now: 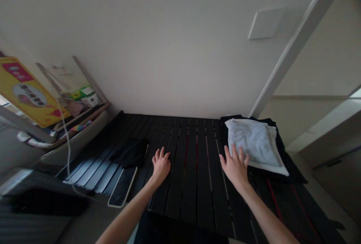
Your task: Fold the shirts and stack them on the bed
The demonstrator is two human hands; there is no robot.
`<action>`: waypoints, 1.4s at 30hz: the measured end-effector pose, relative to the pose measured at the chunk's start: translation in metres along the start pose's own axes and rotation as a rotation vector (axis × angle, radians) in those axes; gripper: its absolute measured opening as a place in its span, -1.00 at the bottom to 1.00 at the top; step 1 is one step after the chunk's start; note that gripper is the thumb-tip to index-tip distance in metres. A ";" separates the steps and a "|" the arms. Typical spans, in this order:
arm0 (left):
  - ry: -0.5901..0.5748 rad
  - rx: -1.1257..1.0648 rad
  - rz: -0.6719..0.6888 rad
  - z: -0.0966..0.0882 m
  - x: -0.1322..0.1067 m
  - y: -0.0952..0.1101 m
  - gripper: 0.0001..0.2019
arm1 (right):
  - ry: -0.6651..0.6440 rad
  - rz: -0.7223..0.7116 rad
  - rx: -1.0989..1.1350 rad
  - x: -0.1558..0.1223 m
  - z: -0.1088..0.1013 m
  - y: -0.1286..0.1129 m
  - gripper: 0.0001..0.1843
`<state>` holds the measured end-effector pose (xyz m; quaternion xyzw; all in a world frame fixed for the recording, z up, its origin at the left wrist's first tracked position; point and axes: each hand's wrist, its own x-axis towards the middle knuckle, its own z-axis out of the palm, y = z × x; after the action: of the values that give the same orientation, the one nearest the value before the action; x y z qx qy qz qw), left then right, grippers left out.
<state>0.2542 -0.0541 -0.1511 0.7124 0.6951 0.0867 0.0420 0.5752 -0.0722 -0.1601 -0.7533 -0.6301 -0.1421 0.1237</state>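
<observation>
My left hand is over the black slatted table, fingers apart and holding nothing. To its left lie a crumpled black cloth and a phone with a pale edge and a dark screen. My right hand is spread at the left edge of a folded light grey garment; whether the fingertips touch it I cannot tell. Under the grey garment is a white layer, with black folded cloth beneath.
At the left stands a shelf or cart with small packages and a yellow printed bag. A white cable hangs down to the table's left end. Behind the table is a plain wall with a white plate.
</observation>
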 end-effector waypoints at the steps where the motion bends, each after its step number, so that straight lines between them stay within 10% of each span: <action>1: 0.052 0.068 -0.066 -0.003 0.002 -0.022 -0.55 | -0.008 -0.054 0.027 -0.013 0.003 -0.013 -0.45; 6: 0.128 0.222 -0.283 -0.018 0.009 -0.103 -0.51 | -0.082 -0.175 0.102 -0.060 0.024 -0.063 -0.43; 13: 0.040 0.014 -0.302 -0.038 0.015 -0.127 -0.63 | -0.067 -0.155 0.123 -0.064 0.034 -0.067 -0.41; 27: -0.279 -0.745 0.277 -0.067 -0.033 0.015 -0.75 | -0.054 -0.341 0.741 -0.066 -0.011 -0.089 -0.44; 34: -0.339 -0.978 0.177 -0.093 -0.043 0.028 -0.67 | -0.268 -0.272 1.071 -0.048 -0.059 -0.082 -0.67; 39: -0.122 -1.106 -0.035 -0.094 -0.040 0.033 -0.64 | -0.297 -0.422 0.947 -0.061 -0.097 -0.096 -0.09; 42: -0.082 -1.210 -0.091 -0.093 -0.034 0.033 -0.62 | -0.319 -0.518 0.852 -0.066 -0.104 -0.104 -0.08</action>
<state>0.2695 -0.0950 -0.0560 0.5343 0.5500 0.4371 0.4701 0.4558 -0.1525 -0.0871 -0.4680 -0.8086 0.2173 0.2826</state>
